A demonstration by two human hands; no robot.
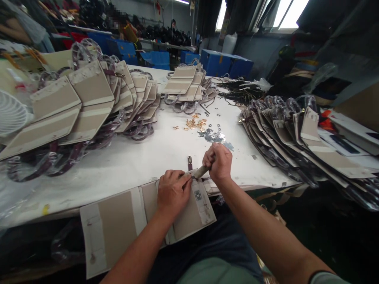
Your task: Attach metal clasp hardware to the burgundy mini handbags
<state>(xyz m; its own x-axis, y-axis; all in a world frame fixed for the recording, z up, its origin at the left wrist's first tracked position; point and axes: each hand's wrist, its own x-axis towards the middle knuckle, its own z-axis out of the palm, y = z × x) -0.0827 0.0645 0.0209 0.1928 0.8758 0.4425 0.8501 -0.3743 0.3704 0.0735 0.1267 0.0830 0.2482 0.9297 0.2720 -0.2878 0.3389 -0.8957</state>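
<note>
A beige bag panel [121, 217] with pale strips lies at the front table edge and over my lap. My left hand [173, 193] grips its far edge, fingers curled, with the thumb close to a tool tip. Closed in a fist, my right hand [218, 161] holds a tool with a thick greyish-tan handle [201, 171], slanted down left to the panel edge. What the tip touches is hidden by my left fingers. A dark strap with a metal fitting [190, 162] sticks out beyond that edge. On the panel's right part sits a small metal plate [198, 195].
Stacked panels with wrapped handles stand left [91, 98], at the back [183, 81] and right [284, 130]. Gold fittings [195, 123] and small grey metal plates [211, 135] lie loose mid-table. Dark straps [239, 90] are behind. Blue bins [219, 63] and people are beyond.
</note>
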